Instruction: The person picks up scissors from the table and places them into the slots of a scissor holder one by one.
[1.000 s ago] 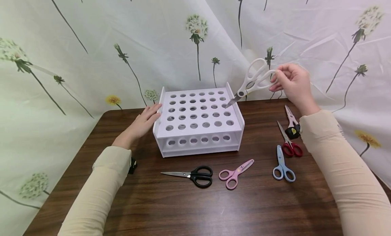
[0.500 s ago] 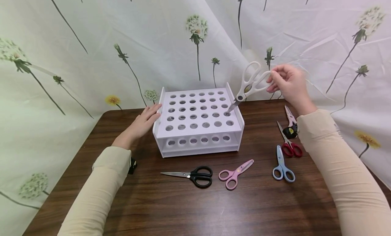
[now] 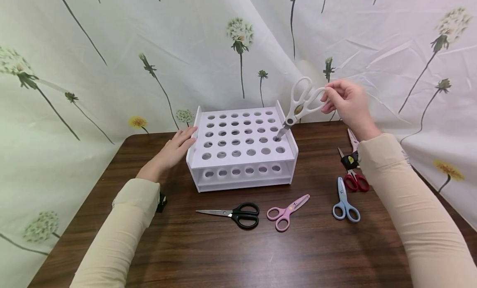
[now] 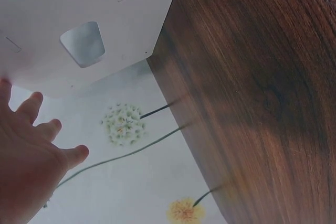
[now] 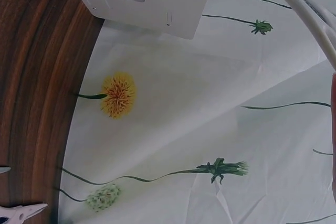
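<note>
My right hand [image 3: 347, 104] pinches one handle loop of a pair of white-handled scissors [image 3: 298, 110], held tilted with the blades down. Their tip is at a hole near the right edge of the white rack [image 3: 243, 149]; how deep it reaches I cannot tell. In the right wrist view, part of the white handle [image 5: 302, 6] shows at the upper right. My left hand [image 3: 172, 150] rests with extended fingers against the rack's left side. The left wrist view shows that hand [image 4: 31, 150] with fingers spread by the rack's side panel [image 4: 47, 19].
Black-handled scissors [image 3: 244, 215] and pink scissors [image 3: 287, 212] lie in front of the rack. To the right are blue scissors [image 3: 345, 203], red-handled scissors [image 3: 355, 181] and pale pink scissors [image 3: 352, 140], partly hidden by the right wrist. A flowered cloth hangs behind the wooden table [image 3: 261, 263].
My right hand has moved left and slightly down with the white scissors, bringing their tip to a hole one row nearer. The left hand and the rack have stayed put.
</note>
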{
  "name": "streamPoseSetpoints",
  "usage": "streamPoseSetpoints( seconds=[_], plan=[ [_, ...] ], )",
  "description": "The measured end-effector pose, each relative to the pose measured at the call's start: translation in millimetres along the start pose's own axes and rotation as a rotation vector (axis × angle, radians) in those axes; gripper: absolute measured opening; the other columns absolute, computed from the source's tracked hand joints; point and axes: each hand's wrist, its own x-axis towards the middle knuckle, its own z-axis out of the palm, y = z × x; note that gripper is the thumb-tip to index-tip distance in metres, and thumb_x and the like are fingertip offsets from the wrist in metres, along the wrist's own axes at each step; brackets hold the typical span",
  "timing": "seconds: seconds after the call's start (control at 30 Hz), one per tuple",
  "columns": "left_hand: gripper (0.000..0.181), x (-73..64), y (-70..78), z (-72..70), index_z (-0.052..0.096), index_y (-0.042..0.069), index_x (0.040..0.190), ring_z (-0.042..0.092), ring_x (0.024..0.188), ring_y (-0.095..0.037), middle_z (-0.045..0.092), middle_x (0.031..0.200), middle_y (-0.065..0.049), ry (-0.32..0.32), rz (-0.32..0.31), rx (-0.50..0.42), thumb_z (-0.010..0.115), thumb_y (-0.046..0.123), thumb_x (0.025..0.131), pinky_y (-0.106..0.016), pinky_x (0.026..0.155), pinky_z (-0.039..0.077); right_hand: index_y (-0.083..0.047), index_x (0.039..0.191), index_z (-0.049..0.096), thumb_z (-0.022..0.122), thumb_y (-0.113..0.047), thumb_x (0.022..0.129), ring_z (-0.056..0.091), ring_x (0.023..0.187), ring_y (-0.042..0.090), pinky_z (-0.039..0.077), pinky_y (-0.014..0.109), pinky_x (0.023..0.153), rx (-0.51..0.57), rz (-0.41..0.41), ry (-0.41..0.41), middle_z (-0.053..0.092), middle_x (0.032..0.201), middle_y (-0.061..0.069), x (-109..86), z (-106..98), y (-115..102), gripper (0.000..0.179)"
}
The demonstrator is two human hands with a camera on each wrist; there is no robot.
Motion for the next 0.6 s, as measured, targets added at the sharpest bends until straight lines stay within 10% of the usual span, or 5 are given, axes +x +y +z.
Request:
streamPoseSetpoints(
  seconds=[0.6],
  plan=[
    [0.058, 0.9, 1.1, 0.1, 0.019, 0.020, 0.149, -0.007, 0.137, -0.029, 0.008, 0.153, -0.007, 0.003, -0.009, 0.013, 0.026, 0.048, 0.098, -0.060, 0.102, -0.004, 0.003, 0.090, 0.061, 0.055, -0.001, 0.091, 0.061, 0.049, 0.010, 0.051, 0.022, 0.051, -0.077, 0.001, -0.055, 0.062, 0.070, 0.006, 0.3, 8.1, 7.3, 0.007]
  ],
)
